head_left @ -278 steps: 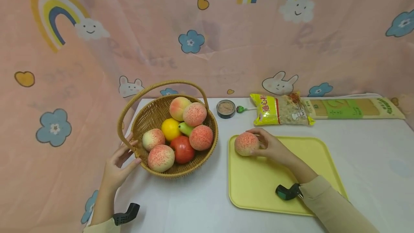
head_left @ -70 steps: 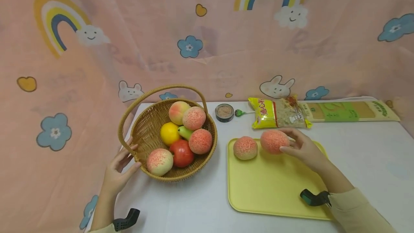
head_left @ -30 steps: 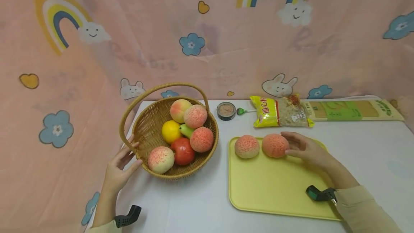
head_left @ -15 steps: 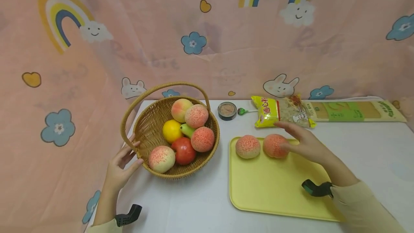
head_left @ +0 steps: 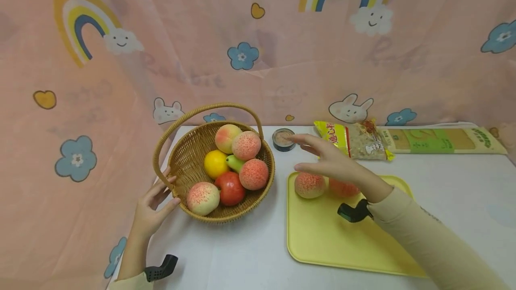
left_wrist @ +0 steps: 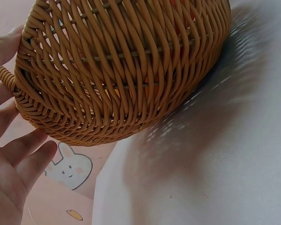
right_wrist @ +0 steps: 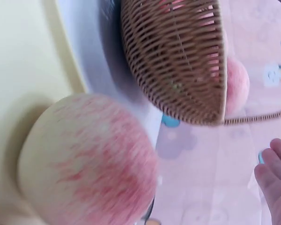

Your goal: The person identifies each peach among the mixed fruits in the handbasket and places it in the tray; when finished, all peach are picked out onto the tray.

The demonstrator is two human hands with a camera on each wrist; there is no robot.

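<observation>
My left hand holds the rim of a wicker basket at the foot of its arched handle, thumb on one side and fingers on the other. Inside the basket lie several peaches, a red apple-like fruit, a yellow round fruit and a green fruit. My right hand is in the air over the back of the yellow tray, fingers extended and thumb apart, holding nothing. Below it, one peach sits on the tray, beside a second peach partly hidden by the hand.
Behind the tray lie a small round dark-rimmed container, a yellow-ended food bag and a long flat pack with a green band. A pink patterned curtain hangs at the table's back and left.
A pale peach left the basket and now sits on the tray as the second peach. My right hand has let go of it and moved left toward the basket; the left hand stays at the rim.
</observation>
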